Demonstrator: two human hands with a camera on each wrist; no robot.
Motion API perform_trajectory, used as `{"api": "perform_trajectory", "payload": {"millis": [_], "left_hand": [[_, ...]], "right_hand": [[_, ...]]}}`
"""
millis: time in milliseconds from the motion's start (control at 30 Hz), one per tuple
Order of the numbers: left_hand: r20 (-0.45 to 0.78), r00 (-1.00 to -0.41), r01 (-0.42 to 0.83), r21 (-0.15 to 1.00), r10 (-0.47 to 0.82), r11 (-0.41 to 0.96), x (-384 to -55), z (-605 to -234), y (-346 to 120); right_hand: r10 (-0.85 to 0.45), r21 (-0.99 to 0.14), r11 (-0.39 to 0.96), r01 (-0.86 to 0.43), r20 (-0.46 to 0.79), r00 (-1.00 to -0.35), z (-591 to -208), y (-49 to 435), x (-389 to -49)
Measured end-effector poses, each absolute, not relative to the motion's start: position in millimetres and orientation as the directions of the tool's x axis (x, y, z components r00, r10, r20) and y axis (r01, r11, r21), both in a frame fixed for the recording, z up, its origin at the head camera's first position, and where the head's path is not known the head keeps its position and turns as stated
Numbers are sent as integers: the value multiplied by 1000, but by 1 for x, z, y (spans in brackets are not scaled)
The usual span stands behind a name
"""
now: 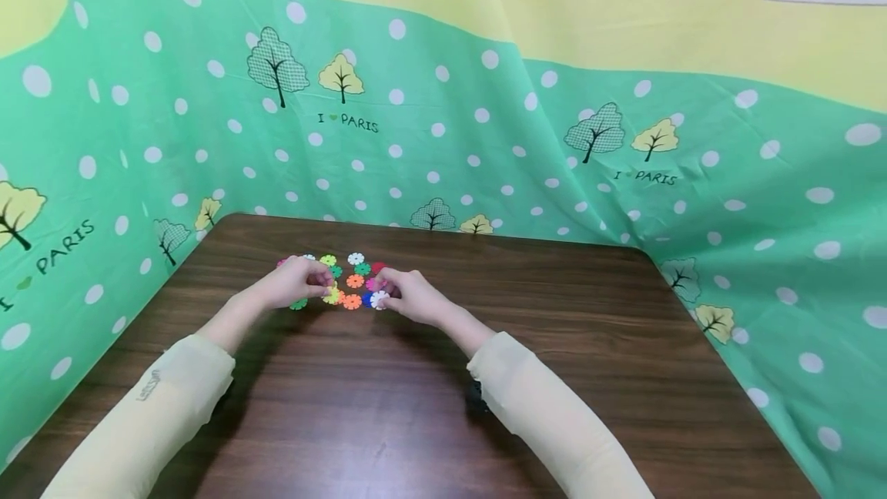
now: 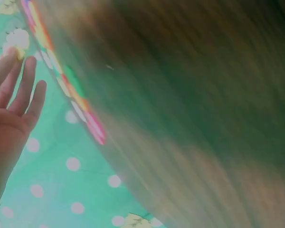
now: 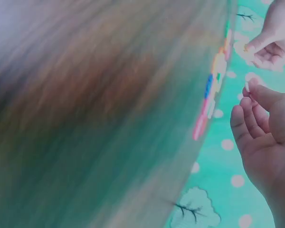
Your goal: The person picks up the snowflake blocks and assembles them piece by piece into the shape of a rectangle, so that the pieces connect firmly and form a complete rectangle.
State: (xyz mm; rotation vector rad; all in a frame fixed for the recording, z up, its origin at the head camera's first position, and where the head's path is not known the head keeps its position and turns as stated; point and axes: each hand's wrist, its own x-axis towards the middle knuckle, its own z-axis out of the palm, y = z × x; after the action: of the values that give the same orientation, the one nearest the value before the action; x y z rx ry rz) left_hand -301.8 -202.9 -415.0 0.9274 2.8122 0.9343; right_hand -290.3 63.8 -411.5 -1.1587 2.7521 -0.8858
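Observation:
My left hand (image 1: 294,283) pinches a yellow snowflake disc (image 1: 331,295) between thumb and fingertips, above the far left part of the table. Facing it, my right hand (image 1: 419,297) pinches a white snowflake disc (image 1: 379,299) between thumb and forefinger. A narrow gap separates the two discs. In the left wrist view the yellow piece shows at the fingertips, the other fingers spread. Seen from the right wrist, the white disc (image 3: 247,87) is nearly edge-on. Around the hands lie more discs: orange (image 1: 352,301), blue (image 1: 367,299) and green (image 1: 299,304); the hands partly cover some.
Behind the hands lie a white disc (image 1: 356,259), a red disc (image 1: 378,267) and a light green disc (image 1: 328,260). The dark brown wooden table (image 1: 554,345) ends at a green polka-dot curtain (image 1: 471,137) on the back and sides.

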Motion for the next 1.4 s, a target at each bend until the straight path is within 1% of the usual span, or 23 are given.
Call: {"api": "perform_trajectory", "payload": {"millis": [67, 233, 333, 433, 533, 667, 867, 1033, 1233, 1300, 1400], "left_hand": [[171, -824, 536, 543, 540, 646, -299, -410, -196], [259, -820, 565, 507, 510, 651, -287, -396, -176], [313, -812, 582, 498, 492, 643, -280, -388, -162], [357, -801, 599, 494, 481, 630, -273, -381, -149], [397, -788, 615, 498, 470, 611, -265, -374, -137], [484, -760, 647, 494, 434, 581, -256, -368, -122], [629, -686, 710, 468, 365, 527, -244, -363, -95], [715, -618, 764, 449, 327, 464, -231, -358, -76], [736, -598, 783, 452, 317, 428, -221, -358, -64], [746, -583, 794, 440, 322, 419, -219, -360, -62], [760, -551, 817, 409, 344, 405, -217, -361, -58]], "right_hand": [[-644, -536, 560, -631, 197, -739, -406, 73, -288], [-579, -642, 523, -561, 215, -786, -392, 95, -278], [-538, -667, 501, -551, 259, -802, -384, 109, -271], [-476, -693, 489, -531, 297, -827, -375, 122, -262], [-390, -757, 457, -467, 301, -870, -367, 134, -255], [-296, -828, 395, -398, 295, -908, -352, 149, -245], [-238, -862, 339, -376, 308, -921, -340, 158, -233], [-218, -914, 257, -314, 262, -940, -341, 159, -225], [-187, -965, 189, -184, 148, -971, -344, 158, -219], [-187, -976, 166, -142, 110, -976, -344, 158, -217], [-191, -982, 147, -117, 88, -978, -344, 157, -215]]}}
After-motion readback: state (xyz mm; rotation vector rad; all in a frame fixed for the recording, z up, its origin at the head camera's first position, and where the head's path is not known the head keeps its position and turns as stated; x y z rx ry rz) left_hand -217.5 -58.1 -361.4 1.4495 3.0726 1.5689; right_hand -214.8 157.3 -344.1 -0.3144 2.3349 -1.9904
